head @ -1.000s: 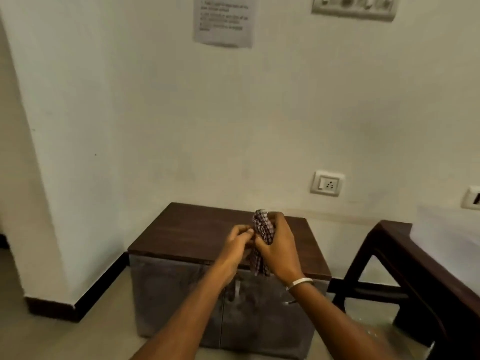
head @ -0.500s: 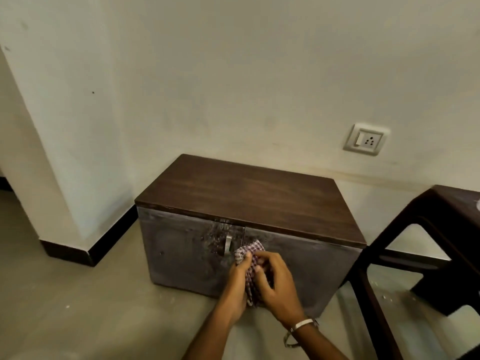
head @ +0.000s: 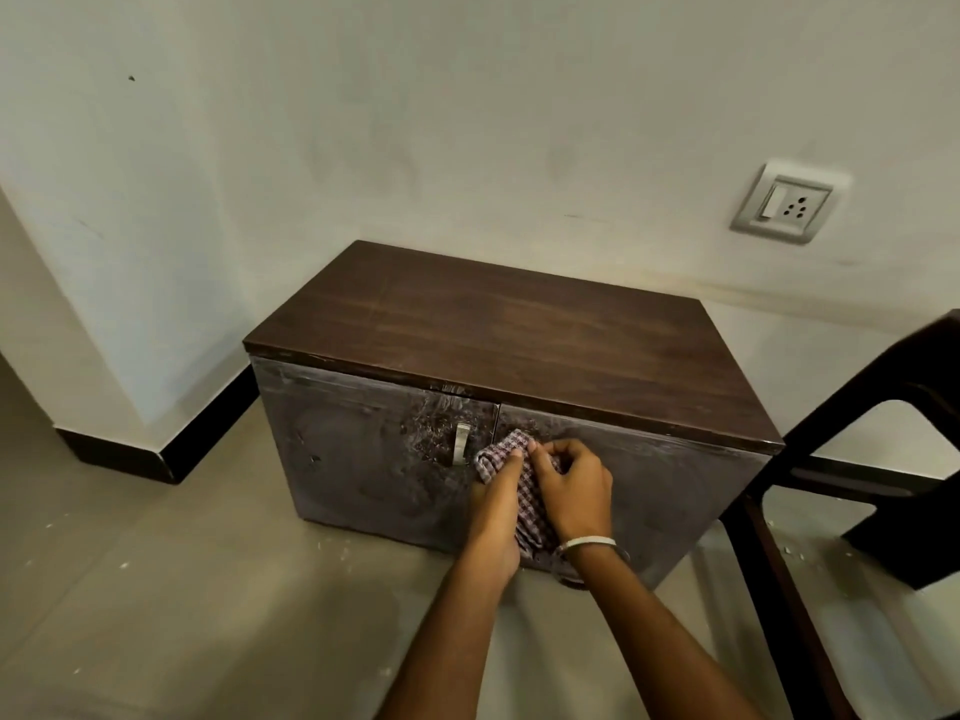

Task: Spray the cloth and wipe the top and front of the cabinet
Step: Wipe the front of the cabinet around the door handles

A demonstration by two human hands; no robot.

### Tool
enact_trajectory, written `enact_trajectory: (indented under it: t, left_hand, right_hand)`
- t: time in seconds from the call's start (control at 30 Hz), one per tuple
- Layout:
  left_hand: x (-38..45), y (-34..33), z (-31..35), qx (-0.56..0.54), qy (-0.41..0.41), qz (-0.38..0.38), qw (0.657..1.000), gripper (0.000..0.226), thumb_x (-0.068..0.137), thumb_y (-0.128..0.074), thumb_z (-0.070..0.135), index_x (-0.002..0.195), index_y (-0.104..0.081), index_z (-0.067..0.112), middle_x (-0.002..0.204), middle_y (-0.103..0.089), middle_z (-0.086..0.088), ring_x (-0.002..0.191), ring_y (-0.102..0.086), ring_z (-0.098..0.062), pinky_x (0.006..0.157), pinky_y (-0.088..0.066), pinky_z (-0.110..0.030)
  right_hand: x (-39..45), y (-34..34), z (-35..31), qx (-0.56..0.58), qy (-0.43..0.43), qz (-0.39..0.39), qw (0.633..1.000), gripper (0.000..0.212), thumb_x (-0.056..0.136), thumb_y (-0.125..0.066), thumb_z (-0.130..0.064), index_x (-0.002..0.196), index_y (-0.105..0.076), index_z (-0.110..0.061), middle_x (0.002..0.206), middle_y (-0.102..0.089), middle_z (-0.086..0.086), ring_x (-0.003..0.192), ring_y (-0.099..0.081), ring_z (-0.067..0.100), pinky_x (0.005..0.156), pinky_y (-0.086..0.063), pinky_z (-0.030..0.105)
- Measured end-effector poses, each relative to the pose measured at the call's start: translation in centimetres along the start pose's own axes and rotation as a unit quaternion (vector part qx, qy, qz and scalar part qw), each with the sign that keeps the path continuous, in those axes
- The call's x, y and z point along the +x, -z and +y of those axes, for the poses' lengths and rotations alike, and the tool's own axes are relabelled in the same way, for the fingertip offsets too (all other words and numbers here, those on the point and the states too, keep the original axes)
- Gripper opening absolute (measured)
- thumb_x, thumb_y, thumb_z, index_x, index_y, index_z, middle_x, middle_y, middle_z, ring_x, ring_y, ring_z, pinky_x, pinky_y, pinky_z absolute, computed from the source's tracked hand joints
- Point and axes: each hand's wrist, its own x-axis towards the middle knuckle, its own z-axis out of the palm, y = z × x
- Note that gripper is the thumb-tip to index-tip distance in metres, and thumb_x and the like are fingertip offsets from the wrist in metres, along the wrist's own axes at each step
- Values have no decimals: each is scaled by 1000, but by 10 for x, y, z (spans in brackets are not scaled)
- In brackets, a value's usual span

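Head view is looking down on both hands bunching a checked cloth in front of the cabinet. Going left to right: far left of the hands, the wall is jutting out with a dark skirting along its foot. Just left of the hands, a metal handle is hanging on the left door, ringed by pale scuffs and smears. Left hand is closing its fingers along the cloth's left edge, thumb up near the top corner. Right hand is curling over the cloth from the other side, knuckles up, a bangle sitting on the wrist. Both are gripping the cloth, and it looks like they are gathering it into a pad, probably so a firm face meets the door. Cloth is sitting at the seam between the two doors, right at the front panel; whether it is pressing on the panel I cannot tell.

Above the hands, the brown top is lying bare, faintly streaked. No spray bottle is showing. Front panel is looking dull and smudged, so the front seems the job in hand. Well right of the hands, a dark chair is standing beside the cabinet, and up the wall a socket is showing. Floor below is carrying pale specks.
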Motion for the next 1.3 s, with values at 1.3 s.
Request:
enact_trajectory:
  t: [1.3]
  left_hand:
    - [7,9,2,7,14,-30,999,48,92,-53,47,123,-60,11,112,-69,-15,97,-67,-29,70,-57,-37]
  right_hand:
    - [-1,-15,4,61,-4,30,998,11,87,-69,-27,85,-65,-17,84,-67,-1,82,-61,11,72,-49,21]
